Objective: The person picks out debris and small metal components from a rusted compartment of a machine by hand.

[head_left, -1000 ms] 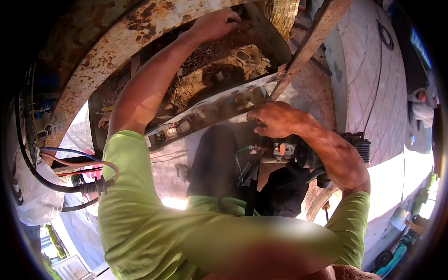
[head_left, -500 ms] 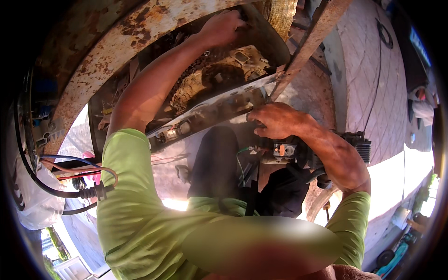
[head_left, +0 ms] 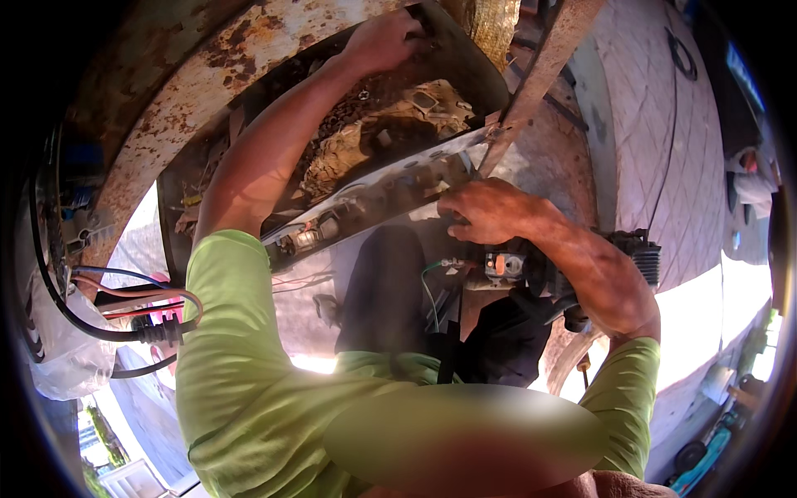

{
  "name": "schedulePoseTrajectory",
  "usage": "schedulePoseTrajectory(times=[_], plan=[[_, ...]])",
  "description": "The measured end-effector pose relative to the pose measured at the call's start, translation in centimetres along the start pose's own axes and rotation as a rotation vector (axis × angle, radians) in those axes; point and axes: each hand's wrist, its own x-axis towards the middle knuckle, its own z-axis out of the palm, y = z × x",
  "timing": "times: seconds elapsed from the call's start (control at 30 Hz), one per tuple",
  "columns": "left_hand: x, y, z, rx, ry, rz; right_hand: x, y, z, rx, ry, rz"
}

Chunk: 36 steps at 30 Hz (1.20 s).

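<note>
My left hand [head_left: 386,41] reaches to the far end of a dark metal bin [head_left: 469,62] that holds small metal parts. Its fingers bend down into shadow, so their tips and anything in them are hidden. Along the bin's near side runs a narrow tray [head_left: 374,178] with several metal fittings. My right hand [head_left: 490,212] is by the right end of that tray, palm down, its fingers curled inward; what they hold, if anything, does not show. A small metal block with an orange part [head_left: 505,266] lies just below this hand.
A rusty curved beam [head_left: 195,91] arches over the bin, and a rusty bar [head_left: 540,87] slants along its right side. Cables [head_left: 124,334] hang beside my left sleeve. A finned machine part [head_left: 638,259] stands beyond my right forearm.
My left hand has shifted slightly left and down within the far end of the bin. My right hand has barely moved, its fingers still curled.
</note>
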Motion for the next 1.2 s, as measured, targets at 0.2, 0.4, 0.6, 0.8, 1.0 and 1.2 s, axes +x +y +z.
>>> schedulePoseTrajectory(times=[0.2, 0.4, 0.6, 0.8, 1.0, 1.2], plan=[[-0.1, -1.8, -0.6, -0.087, 0.019, -0.209, -0.2, 0.0, 0.0, 0.012, 0.019, 0.015], [-0.3, -3.2, 1.2, 0.079, -0.061, -0.027, -0.1, 0.0, -0.1, 0.024, -0.008, 0.034], [-0.3, -3.1, -0.1, 0.105, -0.258, -0.167, 0.0, 0.2, 0.2, 0.023, 0.014, 0.005], [0.4, 1.3, -5.1, -0.132, -0.195, -0.344, -0.2, 0.6, 0.5, 0.027, 0.009, 0.048], [-0.7, -2.7, 0.9, 0.125, -0.013, -0.022, 0.1, 0.6, 0.7, 0.034, 0.019, 0.034], [-0.6, -1.8, 0.1, 0.138, -0.098, -0.011, 0.0, 0.0, -0.3, 0.043, -0.065, 0.073]])
